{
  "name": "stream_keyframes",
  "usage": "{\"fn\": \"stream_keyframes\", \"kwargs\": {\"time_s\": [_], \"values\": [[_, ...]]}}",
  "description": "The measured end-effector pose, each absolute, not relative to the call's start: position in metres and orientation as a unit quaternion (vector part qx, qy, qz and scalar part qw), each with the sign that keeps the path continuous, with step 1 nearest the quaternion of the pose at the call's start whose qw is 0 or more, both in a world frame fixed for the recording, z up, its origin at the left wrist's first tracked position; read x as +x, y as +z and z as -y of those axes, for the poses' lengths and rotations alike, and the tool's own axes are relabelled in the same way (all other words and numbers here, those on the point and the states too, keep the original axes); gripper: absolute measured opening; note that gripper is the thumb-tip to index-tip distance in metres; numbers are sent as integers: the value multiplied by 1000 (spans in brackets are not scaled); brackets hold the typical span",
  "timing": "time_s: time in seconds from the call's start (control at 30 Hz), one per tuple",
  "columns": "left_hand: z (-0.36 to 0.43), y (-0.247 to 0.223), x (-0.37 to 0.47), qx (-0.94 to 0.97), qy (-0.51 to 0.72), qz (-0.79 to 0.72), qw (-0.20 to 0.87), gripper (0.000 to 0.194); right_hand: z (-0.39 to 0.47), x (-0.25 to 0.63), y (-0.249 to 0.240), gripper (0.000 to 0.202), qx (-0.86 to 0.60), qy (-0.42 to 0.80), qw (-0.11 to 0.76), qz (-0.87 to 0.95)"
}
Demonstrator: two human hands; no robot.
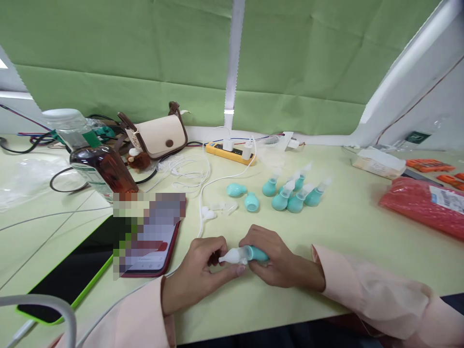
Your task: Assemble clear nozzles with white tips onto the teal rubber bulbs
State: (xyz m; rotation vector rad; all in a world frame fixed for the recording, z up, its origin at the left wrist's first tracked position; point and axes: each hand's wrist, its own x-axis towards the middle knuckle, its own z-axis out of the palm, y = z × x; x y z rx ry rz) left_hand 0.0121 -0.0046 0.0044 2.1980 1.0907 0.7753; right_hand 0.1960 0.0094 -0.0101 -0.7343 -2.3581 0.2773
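Near the table's front edge, my right hand (275,258) is wrapped round the teal bulb of a nasal aspirator (239,255), whose clear, whitish tip points left. My left hand (203,268) is at that tip, its thumb under the clear part and its fingers curled close beside it. Beyond the hands lie two loose teal bulbs (251,202) (236,189), with clear plastic parts (227,207) and small white pieces (208,213) to their left. Several assembled aspirators (296,200) with clear tips stand grouped to the right of the loose bulbs.
Two phones (72,270) (154,241) lie at the left, below a dark bottle (101,169). A cream bag (159,137) and a yellow power strip (228,153) are at the back, with white cables nearby. A red package (420,203) and white box (379,163) lie right.
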Motion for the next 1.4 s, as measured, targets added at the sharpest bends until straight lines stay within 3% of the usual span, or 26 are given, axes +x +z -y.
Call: {"fn": "stream_keyframes", "kwargs": {"time_s": [0.23, 0.3, 0.47, 0.53, 0.6, 0.73, 0.83, 0.93, 1.07, 1.17, 1.27, 1.4], "values": [[6, 1, 7, 914, 210, -318, 136, 38, -11, 201, -20, 9, -266, 5, 302, 916], [6, 2, 8, 902, 203, -333, 184, 35, -12, 201, -19, 5, -258, 21, 303, 917], [4, 8, 11, 768, 213, -364, 481, 45, -14, 200, -14, 2, -233, 97, 326, 911], [2, 11, 8, 742, 224, -372, 511, 49, -13, 200, -12, 2, -230, 105, 345, 904], [-1, 12, 4, 777, 257, -399, 413, 45, -12, 199, -11, 2, -244, 115, 360, 893], [-14, 4, -3, 848, 286, -445, 25, 28, -11, 197, -9, 4, -297, 129, 378, 867], [-23, -6, -3, 850, 192, -488, -57, 25, -11, 196, -9, 4, -316, 128, 382, 859], [-26, -11, -1, 850, 139, -502, -76, 33, -11, 195, -9, 4, -324, 128, 376, 859], [-22, 2, -4, 846, 210, -477, -111, 24, -11, 194, -9, 5, -340, 146, 386, 845], [-16, 20, -10, 930, 131, -344, 13, 10, -12, 194, -10, 8, -341, 153, 398, 838], [-12, 29, -14, 945, 32, -306, 109, 11, -11, 194, -11, 9, -333, 163, 397, 840], [-15, 17, -12, 939, 16, -338, 63, 14, -11, 194, -11, 9, -335, 170, 388, 842]]}}
